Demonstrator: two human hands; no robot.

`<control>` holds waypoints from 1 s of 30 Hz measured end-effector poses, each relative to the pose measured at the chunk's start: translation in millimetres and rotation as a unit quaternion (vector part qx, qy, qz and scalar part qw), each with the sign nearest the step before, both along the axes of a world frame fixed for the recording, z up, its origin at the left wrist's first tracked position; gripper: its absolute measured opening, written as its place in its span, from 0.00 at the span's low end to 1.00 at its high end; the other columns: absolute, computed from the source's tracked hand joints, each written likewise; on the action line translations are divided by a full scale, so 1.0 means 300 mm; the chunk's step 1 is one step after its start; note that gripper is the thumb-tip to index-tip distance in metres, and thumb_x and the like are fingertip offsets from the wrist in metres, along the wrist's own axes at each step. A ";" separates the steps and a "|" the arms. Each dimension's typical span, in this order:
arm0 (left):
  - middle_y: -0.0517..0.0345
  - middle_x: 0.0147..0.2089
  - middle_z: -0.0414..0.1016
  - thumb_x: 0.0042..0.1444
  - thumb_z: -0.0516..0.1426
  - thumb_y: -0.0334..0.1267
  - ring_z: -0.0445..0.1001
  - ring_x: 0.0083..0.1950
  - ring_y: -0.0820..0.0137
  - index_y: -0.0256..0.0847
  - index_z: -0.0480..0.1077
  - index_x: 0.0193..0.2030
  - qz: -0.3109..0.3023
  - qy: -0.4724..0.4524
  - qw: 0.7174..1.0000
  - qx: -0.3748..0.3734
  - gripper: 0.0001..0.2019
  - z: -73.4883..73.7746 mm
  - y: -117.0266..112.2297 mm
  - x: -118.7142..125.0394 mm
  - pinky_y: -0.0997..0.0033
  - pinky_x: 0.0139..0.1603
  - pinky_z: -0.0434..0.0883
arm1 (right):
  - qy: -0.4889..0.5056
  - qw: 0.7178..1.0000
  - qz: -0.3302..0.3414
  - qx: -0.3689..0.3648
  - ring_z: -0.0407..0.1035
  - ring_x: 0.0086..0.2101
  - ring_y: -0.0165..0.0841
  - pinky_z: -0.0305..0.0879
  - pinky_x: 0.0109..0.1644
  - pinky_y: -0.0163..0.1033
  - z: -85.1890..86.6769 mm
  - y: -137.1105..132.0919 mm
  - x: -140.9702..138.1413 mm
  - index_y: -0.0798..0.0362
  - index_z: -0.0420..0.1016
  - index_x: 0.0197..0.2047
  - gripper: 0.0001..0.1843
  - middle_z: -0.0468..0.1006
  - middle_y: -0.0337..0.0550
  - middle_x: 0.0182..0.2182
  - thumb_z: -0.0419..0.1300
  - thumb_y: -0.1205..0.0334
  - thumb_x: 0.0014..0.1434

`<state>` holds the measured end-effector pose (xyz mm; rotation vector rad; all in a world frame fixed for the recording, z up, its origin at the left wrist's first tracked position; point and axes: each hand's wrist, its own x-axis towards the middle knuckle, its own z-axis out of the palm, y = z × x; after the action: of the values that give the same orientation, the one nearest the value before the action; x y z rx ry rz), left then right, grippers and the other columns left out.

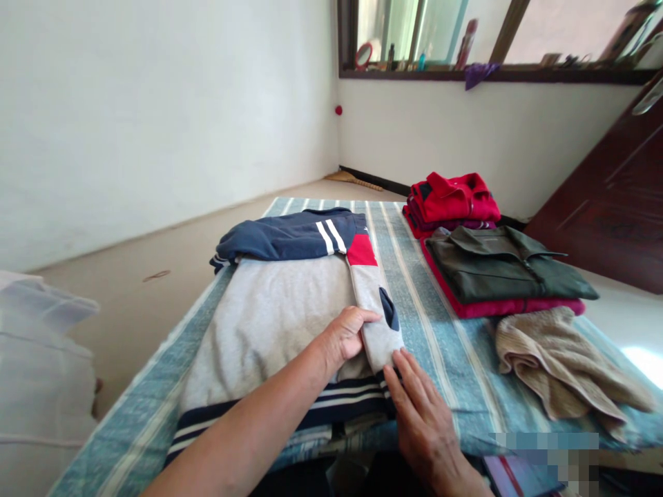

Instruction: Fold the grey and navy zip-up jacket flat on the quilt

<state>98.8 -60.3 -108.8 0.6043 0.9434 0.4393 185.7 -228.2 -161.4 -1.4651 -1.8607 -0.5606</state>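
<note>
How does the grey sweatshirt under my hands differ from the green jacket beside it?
The grey sweatshirt has navy and white stripes and a red panel, while the green jacket is plain and collared. The sweatshirt lies spread with a sleeve folded over; the jacket is folded flat. The left hand presses the sweatshirt; no hand touches the jacket. Both lie on the striped blue sheet.

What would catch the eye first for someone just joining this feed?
The grey-and-navy sweatshirt lying at centre on the blue striped bedsheet stands out, with the left hand on its folded sleeve and the right hand near the cuff. To the right sit a folded red shirt and a dark green jacket.
</note>
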 end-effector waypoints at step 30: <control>0.55 0.20 0.73 0.40 0.58 0.19 0.74 0.23 0.67 0.35 0.68 0.23 0.056 -0.012 0.997 0.051 0.08 -0.018 -0.027 0.023 0.69 0.29 0.72 | 0.066 0.997 -0.023 -0.038 0.53 0.65 0.46 0.66 0.59 0.57 -0.048 0.014 -0.012 0.55 0.46 0.72 0.45 0.60 0.57 0.65 0.40 0.84 0.50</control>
<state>105.7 -68.3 -114.1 0.6384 0.9399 0.5970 182.1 -224.2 -175.7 -1.5593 -1.7660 -0.4079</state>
